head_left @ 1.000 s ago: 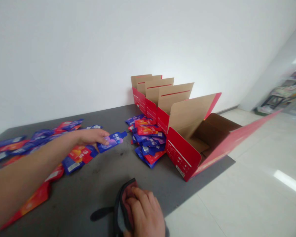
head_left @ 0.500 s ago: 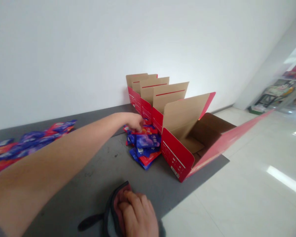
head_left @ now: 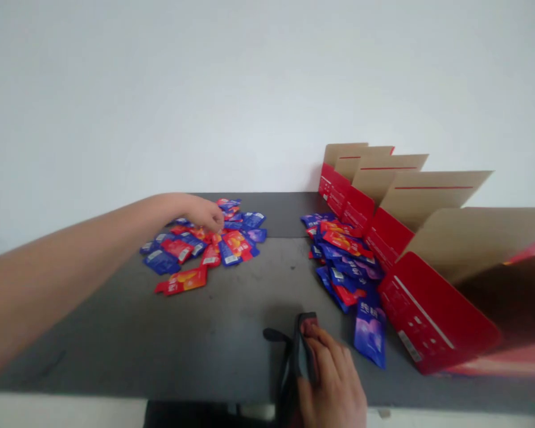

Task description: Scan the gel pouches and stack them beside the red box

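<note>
My left hand (head_left: pixel 207 215) reaches over the left pile of red and blue-purple packets (head_left: pixel 238 242), its fingers curled down at the pile. Whatever those fingers hold, if anything, is hidden. At the near side of the table, my right hand (head_left: pixel 334 371) grips a dark pouch (head_left: pixel 304 351) with a reddish lining and a short strap, thumb outside and fingers inside its mouth. To the right of that hand lies a purple packet (head_left: pixel 370 333), at the near end of a second packet pile (head_left: pixel 345 249).
A row of red cardboard boxes (head_left: pixel 437 315) with raised brown flaps (head_left: pixel 443 187) stands along the right side, touching the second pile. One red-orange packet (head_left: pixel 185 280) lies in front of the left pile. Behind the dark table (head_left: pixel 160 339) is a white wall (head_left: pixel 249 89).
The view has turned left. My left hand has moved from the pile beside the boxes to the left pile. A purple packet now lies at the near end of the right pile. My right hand keeps the pouch.
</note>
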`<state>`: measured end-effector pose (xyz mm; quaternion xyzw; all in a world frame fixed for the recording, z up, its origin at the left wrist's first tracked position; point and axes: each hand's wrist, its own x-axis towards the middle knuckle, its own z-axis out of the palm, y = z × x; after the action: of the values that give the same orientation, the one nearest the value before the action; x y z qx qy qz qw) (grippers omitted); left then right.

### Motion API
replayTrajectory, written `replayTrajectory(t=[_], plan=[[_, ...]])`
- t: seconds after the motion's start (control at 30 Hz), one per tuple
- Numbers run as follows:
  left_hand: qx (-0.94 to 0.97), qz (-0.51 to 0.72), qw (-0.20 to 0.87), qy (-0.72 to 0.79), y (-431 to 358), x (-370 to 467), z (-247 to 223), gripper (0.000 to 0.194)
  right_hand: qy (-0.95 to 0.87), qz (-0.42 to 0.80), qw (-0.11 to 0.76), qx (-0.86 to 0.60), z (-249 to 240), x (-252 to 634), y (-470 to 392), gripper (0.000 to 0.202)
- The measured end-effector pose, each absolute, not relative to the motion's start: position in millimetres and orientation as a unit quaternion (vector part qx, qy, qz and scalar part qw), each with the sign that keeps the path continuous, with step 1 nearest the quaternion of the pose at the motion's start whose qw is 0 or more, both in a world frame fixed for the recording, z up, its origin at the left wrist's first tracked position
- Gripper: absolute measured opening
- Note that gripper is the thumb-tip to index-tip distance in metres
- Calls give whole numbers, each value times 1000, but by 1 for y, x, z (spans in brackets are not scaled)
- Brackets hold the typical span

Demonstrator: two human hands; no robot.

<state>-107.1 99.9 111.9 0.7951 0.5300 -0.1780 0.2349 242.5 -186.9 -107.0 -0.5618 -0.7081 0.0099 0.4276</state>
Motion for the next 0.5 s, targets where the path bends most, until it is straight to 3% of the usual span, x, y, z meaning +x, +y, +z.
replayTrajectory(t=[0.27, 0.5], plan=[[680, -141, 358, 624, 17, -240, 40, 32, -721, -41, 386, -574, -105, 247, -184, 33], [682, -109, 336, 640, -17, -278, 40, 43, -715, -44, 359, -599, -105, 249, -182, 43]])
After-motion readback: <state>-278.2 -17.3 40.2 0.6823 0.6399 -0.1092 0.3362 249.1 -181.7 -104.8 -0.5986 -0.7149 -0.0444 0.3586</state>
